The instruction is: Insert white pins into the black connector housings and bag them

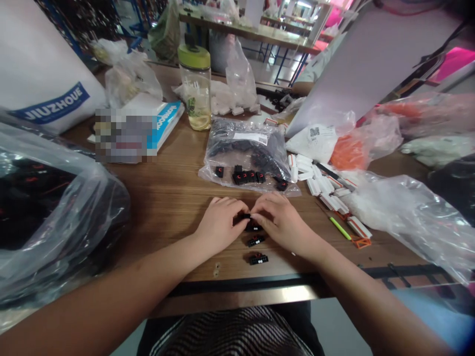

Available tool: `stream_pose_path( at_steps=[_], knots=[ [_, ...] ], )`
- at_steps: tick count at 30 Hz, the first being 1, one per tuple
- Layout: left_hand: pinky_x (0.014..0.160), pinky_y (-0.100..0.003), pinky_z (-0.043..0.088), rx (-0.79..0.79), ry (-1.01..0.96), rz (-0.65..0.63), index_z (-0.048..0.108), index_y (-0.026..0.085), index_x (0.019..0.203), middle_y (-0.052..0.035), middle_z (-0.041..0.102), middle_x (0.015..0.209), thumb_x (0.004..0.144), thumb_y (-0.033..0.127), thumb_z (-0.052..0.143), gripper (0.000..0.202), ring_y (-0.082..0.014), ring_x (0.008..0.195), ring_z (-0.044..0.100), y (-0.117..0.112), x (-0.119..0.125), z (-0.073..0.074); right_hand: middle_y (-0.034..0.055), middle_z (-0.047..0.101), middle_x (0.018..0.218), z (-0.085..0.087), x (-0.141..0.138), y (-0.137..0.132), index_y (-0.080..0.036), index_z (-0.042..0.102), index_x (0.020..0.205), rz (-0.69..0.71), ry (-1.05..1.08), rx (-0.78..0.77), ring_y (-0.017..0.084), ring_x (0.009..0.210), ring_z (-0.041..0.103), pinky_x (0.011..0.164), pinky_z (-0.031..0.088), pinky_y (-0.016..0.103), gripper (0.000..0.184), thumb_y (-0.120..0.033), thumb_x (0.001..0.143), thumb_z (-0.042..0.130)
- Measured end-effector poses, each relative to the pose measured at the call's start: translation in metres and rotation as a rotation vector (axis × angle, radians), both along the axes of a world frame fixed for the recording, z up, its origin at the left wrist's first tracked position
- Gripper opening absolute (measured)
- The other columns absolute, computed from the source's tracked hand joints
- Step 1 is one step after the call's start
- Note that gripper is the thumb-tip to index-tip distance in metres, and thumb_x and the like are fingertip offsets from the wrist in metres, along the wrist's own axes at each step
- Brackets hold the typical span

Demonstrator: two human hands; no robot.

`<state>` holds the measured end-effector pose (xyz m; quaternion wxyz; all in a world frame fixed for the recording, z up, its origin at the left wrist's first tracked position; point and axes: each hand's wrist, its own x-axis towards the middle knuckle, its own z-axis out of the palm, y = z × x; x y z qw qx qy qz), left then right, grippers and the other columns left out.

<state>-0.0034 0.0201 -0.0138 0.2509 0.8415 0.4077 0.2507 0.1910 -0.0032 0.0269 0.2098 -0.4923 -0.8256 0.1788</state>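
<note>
My left hand [222, 222] and my right hand [276, 217] meet over the middle of the wooden table, fingers pinched together. Between their fingertips is a small black connector housing [245, 216], partly hidden by the fingers. Just below it lies one black connector [254, 228] with white dots. Two more black connectors, an upper one [255, 241] and a lower one [259, 258], lie in a column toward me, each with a bit of red and white dots. Beyond my hands, several black connectors with red marks [249, 176] rest on a clear plastic bag [245, 138] full of dark parts.
A bottle with a green lid [195, 89] stands behind, beside a blue-and-white booklet [168, 123]. White and orange pieces [322, 185], a yellow-green pen-like stick [340, 228] and plastic bags [404, 212] lie to the right. A big bag of black parts [111, 198] is at left.
</note>
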Motion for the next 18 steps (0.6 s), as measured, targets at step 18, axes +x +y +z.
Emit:
stream_pose_path(
  at_steps=[18],
  knots=[
    [0.082, -0.041, 0.040, 0.011, -0.018, 0.004, 0.061, 0.022, 0.089, -0.0004, 0.072, 0.093, 0.084, 0.021, 0.072, 0.011, -0.0233, 0.089, 0.064, 0.000, 0.001, -0.002, 0.0042, 0.073, 0.091, 0.006, 0.002, -0.007, -0.020, 0.072, 0.107, 0.088, -0.297, 0.158, 0.021, 0.087, 0.059, 0.087, 0.036, 0.039, 0.026, -0.019, 0.099, 0.047]
  ],
)
